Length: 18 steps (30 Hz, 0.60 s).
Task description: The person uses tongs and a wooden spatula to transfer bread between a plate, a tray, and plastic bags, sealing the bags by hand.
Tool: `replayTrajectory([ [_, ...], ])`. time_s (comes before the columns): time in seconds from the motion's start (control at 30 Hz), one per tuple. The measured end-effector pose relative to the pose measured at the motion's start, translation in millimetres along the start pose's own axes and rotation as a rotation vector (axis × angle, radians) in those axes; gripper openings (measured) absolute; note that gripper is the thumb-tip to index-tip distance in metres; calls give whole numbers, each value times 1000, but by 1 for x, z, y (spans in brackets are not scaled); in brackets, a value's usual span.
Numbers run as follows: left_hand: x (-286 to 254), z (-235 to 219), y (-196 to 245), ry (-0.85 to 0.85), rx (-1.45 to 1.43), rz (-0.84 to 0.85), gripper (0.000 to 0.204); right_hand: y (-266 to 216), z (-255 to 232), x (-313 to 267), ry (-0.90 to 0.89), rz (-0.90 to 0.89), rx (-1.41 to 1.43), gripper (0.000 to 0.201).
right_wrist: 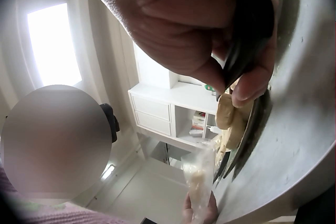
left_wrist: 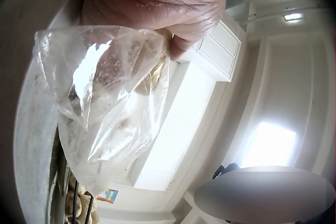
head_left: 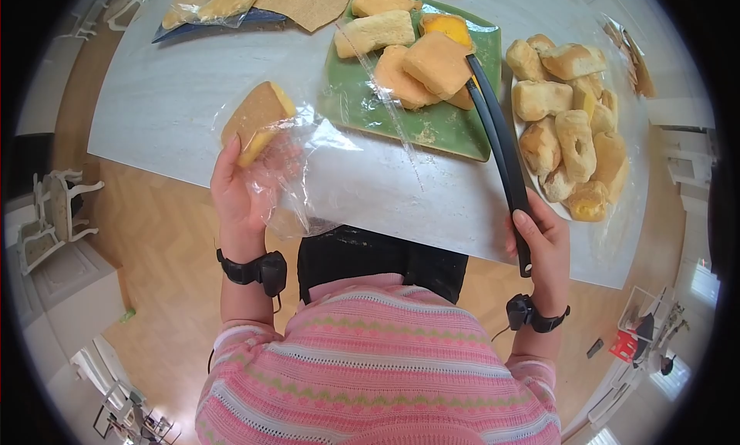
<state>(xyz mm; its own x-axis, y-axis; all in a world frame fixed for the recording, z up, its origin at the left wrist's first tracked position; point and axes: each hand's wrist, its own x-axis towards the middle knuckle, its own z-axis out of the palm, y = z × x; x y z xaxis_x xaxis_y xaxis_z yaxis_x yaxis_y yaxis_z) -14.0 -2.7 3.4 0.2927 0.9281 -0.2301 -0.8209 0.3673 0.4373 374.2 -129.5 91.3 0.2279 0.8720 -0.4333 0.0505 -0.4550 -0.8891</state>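
My left hand (head_left: 245, 184) holds a clear plastic bag (head_left: 320, 148) from below. In the bag's far end, a piece of bread (head_left: 253, 115) with a tan top and yellow side leans over the fingers. The left wrist view shows the crinkled bag (left_wrist: 113, 113) hanging beside the hand. My right hand (head_left: 546, 235) grips black tongs (head_left: 499, 148) near their hinged end, thumb on top. The tongs reach over the right side of a square green plate (head_left: 443, 139), their tips beside a stacked piece of bread (head_left: 438, 63).
Several more bread pieces (head_left: 375, 33) lie on the green plate. A white plate to the right carries a heap of bread rolls (head_left: 576, 143), with clear plastic beside it. Bagged bread (head_left: 212, 2) and brown paper (head_left: 304, 2) lie at the table's far left. The table's near edge is at my waist.
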Motion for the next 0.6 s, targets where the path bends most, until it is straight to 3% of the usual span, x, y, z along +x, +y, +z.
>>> replayTrajectory([
  [0.6, 1, -1, 0, 5, 10, -13, 56, -11, -11, 11, -36, 12, -98, 46],
])
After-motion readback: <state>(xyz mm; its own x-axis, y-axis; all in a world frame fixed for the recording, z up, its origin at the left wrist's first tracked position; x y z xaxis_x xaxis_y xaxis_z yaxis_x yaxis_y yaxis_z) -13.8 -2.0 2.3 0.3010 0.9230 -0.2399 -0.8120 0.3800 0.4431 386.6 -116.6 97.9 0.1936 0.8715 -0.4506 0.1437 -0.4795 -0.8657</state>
